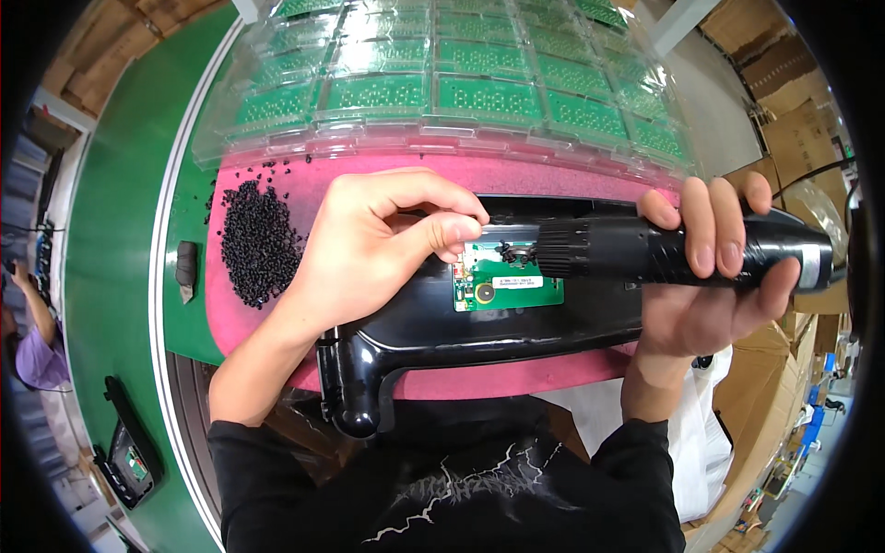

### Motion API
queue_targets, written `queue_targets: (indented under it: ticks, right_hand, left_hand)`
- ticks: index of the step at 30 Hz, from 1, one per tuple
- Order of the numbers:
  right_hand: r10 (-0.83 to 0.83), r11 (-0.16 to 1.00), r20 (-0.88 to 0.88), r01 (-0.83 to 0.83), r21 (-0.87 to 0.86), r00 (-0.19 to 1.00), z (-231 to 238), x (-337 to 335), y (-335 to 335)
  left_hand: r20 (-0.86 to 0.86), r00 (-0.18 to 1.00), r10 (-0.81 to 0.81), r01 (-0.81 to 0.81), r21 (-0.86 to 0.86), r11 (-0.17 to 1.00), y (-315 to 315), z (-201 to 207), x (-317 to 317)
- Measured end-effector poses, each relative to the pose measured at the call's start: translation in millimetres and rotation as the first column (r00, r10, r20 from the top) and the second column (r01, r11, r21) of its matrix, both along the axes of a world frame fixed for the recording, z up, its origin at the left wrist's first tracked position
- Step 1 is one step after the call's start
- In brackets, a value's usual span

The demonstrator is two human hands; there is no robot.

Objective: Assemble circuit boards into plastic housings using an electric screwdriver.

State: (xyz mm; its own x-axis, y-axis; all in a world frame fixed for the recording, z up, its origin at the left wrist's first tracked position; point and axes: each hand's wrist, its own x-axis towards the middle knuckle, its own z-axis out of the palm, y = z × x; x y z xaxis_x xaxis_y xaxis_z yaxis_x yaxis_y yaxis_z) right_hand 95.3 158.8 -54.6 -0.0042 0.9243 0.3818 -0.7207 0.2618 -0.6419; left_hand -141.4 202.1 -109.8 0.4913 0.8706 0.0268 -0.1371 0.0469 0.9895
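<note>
A black electric screwdriver lies almost level in my right hand, whose fingers wrap round its body. Its ribbed collar points left, over a green circuit board set in a glossy black plastic housing. Small black screws cluster near the screwdriver's nose, above the board. Thumb and forefinger of my left hand are pinched together at the board's upper left corner; whatever they grip is too small to make out. The screwdriver's collar hides the board's right part.
On the pink mat, left of the housing, is a heap of black screws. Clear trays of green boards stand behind. A dark wrapped blade and another housing rest on the green table. A person is at far left.
</note>
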Motion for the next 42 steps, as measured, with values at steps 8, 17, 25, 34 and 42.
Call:
queue_targets:
  ticks: [8, 17, 25, 34, 42]
  right_hand:
    - [0.009, 0.999, 0.046, -0.011, 0.048, 0.999, -0.6, 0.4, -4.6]
    - [0.083, 0.987, 0.211, -0.11, 0.121, 0.974, -1.5, 1.9, -2.6]
    - [-0.101, 0.993, 0.355, 0.075, 0.087, 0.929, 15.7, 23.2, -12.0]
    - [-0.22, 0.975, 0.483, 0.199, 0.095, 0.848, -7.5, 20.3, 3.5]
    - [-0.216, 0.975, 0.544, 0.213, 0.07, 0.811, -10.9, 17.7, 7.4]
  left_hand:
    - [-0.26, 0.961, -0.098, 0.112, 0.043, 0.993, -3.9, 1.5, 5.5]
    - [-0.296, 0.948, -0.114, 0.176, 0.192, 0.966, -2.4, -2.0, 8.9]
    - [-0.32, 0.944, 0.078, 0.084, 0.464, 0.882, -0.1, -5.9, 9.3]
    - [-0.483, 0.872, 0.08, 0.177, 0.464, 0.868, -9.3, 3.4, 7.4]
    - [-0.536, 0.838, -0.097, 0.375, 0.437, 0.818, -3.2, -5.8, 0.7]
